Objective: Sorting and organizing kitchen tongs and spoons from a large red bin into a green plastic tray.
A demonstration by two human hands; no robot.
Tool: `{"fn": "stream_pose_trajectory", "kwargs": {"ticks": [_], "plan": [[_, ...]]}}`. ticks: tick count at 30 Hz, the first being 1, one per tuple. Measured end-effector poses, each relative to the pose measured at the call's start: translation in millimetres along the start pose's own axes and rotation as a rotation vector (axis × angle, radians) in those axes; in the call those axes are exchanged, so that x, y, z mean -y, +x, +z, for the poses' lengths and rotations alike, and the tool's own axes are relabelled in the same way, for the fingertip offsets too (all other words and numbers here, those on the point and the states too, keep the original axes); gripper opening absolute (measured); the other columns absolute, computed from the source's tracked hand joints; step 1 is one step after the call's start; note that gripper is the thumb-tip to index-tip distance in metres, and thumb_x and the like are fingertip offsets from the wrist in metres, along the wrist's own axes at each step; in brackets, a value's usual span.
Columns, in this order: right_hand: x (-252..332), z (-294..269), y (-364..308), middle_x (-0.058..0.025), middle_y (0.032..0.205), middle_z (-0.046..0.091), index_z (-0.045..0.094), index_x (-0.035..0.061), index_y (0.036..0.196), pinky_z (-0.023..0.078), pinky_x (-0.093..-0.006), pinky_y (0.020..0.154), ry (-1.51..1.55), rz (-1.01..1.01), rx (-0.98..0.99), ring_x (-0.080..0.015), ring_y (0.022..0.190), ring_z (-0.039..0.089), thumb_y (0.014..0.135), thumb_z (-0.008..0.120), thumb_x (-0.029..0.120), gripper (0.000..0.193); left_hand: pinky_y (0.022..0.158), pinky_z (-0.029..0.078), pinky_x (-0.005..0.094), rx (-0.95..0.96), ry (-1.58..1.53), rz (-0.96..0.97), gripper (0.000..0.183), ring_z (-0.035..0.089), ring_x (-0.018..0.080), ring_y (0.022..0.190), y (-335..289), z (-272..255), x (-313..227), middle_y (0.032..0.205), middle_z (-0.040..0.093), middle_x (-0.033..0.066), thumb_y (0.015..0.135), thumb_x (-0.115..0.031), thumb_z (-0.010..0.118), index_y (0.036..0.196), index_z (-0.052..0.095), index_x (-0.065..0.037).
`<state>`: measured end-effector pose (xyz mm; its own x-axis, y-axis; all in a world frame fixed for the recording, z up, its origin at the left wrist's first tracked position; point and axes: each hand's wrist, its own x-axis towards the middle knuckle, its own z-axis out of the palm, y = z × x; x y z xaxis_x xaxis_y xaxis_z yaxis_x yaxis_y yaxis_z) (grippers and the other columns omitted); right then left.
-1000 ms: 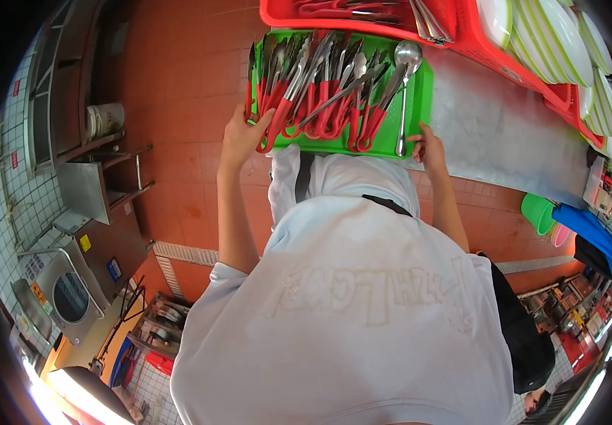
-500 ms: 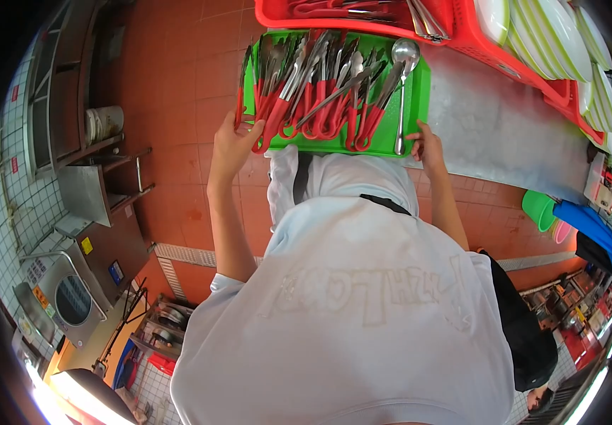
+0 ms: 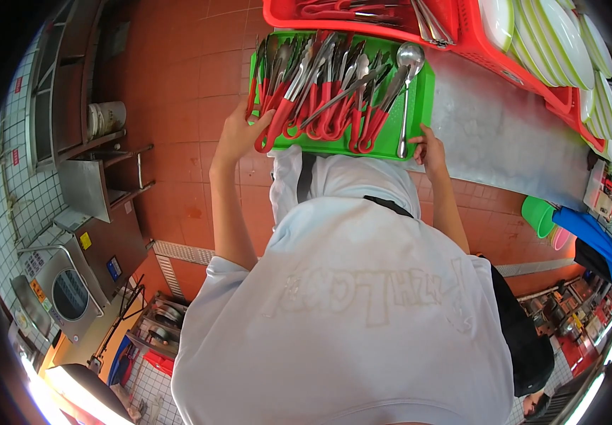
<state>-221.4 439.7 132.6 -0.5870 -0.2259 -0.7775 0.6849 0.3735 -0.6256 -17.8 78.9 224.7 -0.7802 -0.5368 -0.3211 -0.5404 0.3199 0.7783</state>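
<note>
A green tray [image 3: 419, 106] holds several tongs [image 3: 330, 106] with red handles and dark or metal tips, lying close together with their handles toward me. Along the tray's right side lies a long metal ladle [image 3: 403, 106], bowl at the far end. My left hand [image 3: 240, 134] is at the tray's near left corner, closed round the red handle of the leftmost tongs [image 3: 253, 92]; its thumb reaches toward the neighbouring handle. At the near right corner my right hand [image 3: 430, 152] has its curled fingers on the tray's rim, close to the ladle's handle end.
Past the tray stands a red basket [image 3: 362, 28] with more utensils. A second red basket [image 3: 504, 67] holds white plates [image 3: 547, 42] with green rims, above a metal tabletop [image 3: 497, 131]. Green tub [image 3: 537, 216] lower right; steel shelving [image 3: 72, 92] at left.
The leftmost tongs have moved right with my left hand, from outside the tray's left edge to inside it. My right hand stays at the tray's corner.
</note>
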Motion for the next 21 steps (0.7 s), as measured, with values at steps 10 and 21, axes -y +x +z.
{"fn": "stream_pose_trajectory", "kwargs": {"ticks": [10, 21], "plan": [[-1.5, 0.6, 0.1, -0.0043, 0.043, 0.049, 0.066, -0.0017, 0.076, 0.030, -0.0238, 0.034, -0.009, -0.016, -0.026, -0.0116, 0.033, 0.041, 0.087, 0.052, 0.050, 0.055, 0.068, 0.050, 0.0300, 0.014, -0.114, -0.063, 0.055, 0.059, 0.0127, 0.071, 18.2, 7.1, 0.3, 0.092, 0.065, 0.0091, 0.083, -0.035, 0.069, 0.123, 0.053, -0.001], [1.6, 2.7, -3.2, -0.0035, 0.043, 0.045, 0.063, -0.0023, 0.076, 0.030, -0.0241, 0.035, -0.003, -0.008, -0.010, -0.0122, 0.033, 0.038, 0.088, 0.051, 0.051, 0.056, 0.081, 0.050, 0.0341, -0.322, 0.064, 0.142, 0.050, 0.061, 0.0258, 0.096, 21.1, 11.5, 2.9, 0.109, 0.060, 0.0163, 0.083, -0.030, 0.070, 0.118, 0.055, 0.003]]}}
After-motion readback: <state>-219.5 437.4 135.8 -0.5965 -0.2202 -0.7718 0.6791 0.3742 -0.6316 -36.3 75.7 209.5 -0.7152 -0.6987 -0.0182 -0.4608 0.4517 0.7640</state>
